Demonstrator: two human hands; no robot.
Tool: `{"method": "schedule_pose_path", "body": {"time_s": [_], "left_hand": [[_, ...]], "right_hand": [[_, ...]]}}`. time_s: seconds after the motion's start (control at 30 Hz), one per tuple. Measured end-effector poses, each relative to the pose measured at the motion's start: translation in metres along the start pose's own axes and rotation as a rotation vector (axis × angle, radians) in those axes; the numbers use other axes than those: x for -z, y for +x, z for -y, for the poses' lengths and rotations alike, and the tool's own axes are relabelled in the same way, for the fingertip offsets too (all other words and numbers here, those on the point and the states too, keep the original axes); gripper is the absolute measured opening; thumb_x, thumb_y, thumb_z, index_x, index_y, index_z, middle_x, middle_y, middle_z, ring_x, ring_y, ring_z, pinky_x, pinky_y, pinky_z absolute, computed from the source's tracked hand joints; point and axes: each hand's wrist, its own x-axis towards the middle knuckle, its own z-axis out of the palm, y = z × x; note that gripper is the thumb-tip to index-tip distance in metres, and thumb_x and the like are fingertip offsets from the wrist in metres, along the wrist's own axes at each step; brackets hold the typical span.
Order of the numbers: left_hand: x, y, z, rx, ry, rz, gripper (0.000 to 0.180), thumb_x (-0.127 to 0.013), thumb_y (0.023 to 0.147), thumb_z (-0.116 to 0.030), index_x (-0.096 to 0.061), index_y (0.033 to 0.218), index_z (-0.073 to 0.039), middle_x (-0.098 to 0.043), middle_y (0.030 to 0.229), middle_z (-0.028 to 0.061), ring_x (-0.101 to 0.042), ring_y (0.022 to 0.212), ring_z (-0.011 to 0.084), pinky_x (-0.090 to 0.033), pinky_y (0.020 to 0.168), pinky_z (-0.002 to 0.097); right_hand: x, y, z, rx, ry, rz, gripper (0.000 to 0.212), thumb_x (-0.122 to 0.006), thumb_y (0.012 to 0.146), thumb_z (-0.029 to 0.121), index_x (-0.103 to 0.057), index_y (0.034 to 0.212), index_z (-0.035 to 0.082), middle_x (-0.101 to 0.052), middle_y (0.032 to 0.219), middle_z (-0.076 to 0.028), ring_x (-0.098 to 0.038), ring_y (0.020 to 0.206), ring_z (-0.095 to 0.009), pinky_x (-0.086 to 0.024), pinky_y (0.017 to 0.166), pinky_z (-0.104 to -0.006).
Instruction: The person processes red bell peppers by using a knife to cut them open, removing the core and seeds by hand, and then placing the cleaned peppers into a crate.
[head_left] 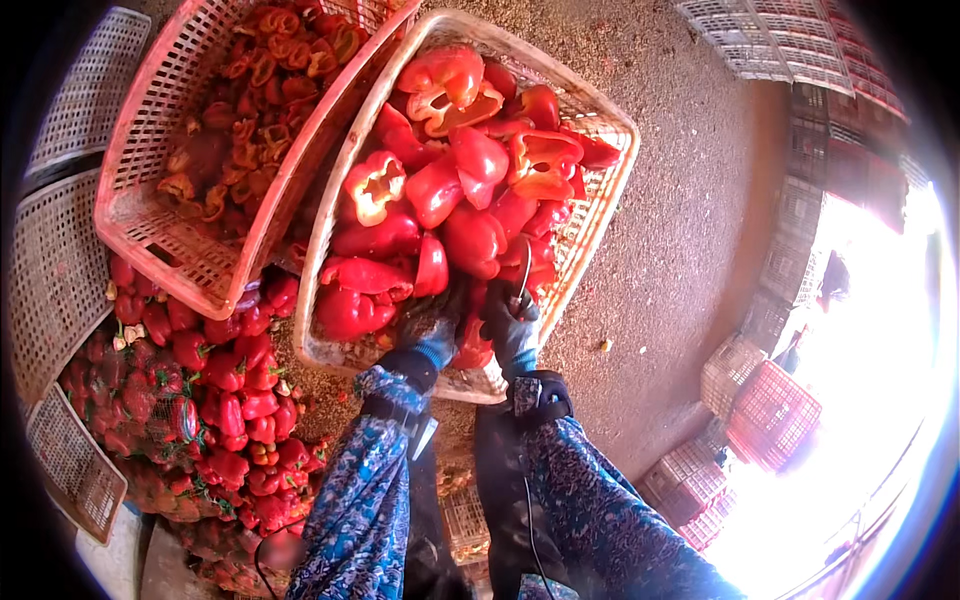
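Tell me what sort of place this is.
Probably a pepper-processing area: a crate of cut red peppers, a heap of whole peppers on the left, and stacked plastic crates at the right.

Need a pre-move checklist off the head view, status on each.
1. Right hand gripping the knife: ok, blade points away from the body.
2. Both hands gloved: ok.
3. Left hand grip: cannot tell, fingers lost in shadow.
4. Left fingers away from blade edge: cannot tell, same reason.
5. Pale crate in front, room for more peppers: not ok, red peppers heaped across most of it.
6. Pink crate of pepper scraps close by: ok, just left.
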Motion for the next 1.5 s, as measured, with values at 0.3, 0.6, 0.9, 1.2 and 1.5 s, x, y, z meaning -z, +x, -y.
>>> {"method": "schedule_pose_path", "body": {"time_s": [0.3,0.6,0.9,1.2,1.5], "left_hand": [[0.043,-0.009,-0.002,-0.061,-0.269,-0.165,0.063,-0.067,0.085,-0.027,-0.047,0.144,-0.014,-0.065,0.121,0.0153,-0.064,0.103,0.0369,-0.049,0.092,0.0503],[0.122,0.044,0.079,0.034,0.111,-0.390,0.057,-0.058,0.093,-0.027,-0.045,0.145,-0.008,-0.042,0.151,0.0166,-0.045,0.132,0.0392,-0.035,0.114,0.0496],[0.111,0.060,0.089,0.006,0.068,-0.313,0.060,-0.057,0.092,-0.019,-0.039,0.149,-0.008,-0.033,0.157,0.0145,-0.036,0.142,0.0357,-0.029,0.118,0.0490],[0.097,0.064,0.090,-0.019,0.048,-0.349,0.067,-0.062,0.087,-0.014,-0.036,0.150,-0.008,-0.034,0.156,0.0178,-0.032,0.145,0.0369,-0.031,0.117,0.0491],[0.085,0.068,0.095,-0.035,0.036,-0.589,0.065,-0.066,0.080,-0.015,-0.049,0.143,-0.016,-0.049,0.147,0.0082,-0.049,0.130,0.0309,-0.043,0.108,0.0465]], "right_hand": [[-0.005,-0.020,0.042,0.037,-0.129,0.062,0.024,-0.062,0.093,0.009,-0.062,0.117,0.009,-0.060,0.078,0.000,-0.058,0.066,-0.011,-0.046,0.048,-0.0248],[-0.042,0.172,0.146,0.479,0.091,-0.065,0.017,-0.048,0.098,0.014,-0.059,0.109,0.007,-0.061,0.085,-0.001,-0.055,0.067,-0.013,-0.045,0.053,-0.0259],[-0.005,0.239,0.115,0.542,0.260,0.155,0.032,-0.050,0.096,0.028,-0.062,0.114,0.005,-0.063,0.102,-0.003,-0.059,0.097,-0.020,-0.046,0.091,-0.0351],[-0.085,0.086,0.105,0.877,-0.823,-0.042,0.022,-0.064,0.086,0.016,-0.064,0.107,0.010,-0.070,0.084,-0.013,-0.068,0.074,-0.033,-0.053,0.063,-0.0429],[-0.086,0.147,0.094,0.839,-0.832,0.053,0.033,-0.049,0.092,0.006,-0.060,0.123,0.005,-0.068,0.091,-0.014,-0.065,0.078,-0.025,-0.051,0.067,-0.0370]]}}
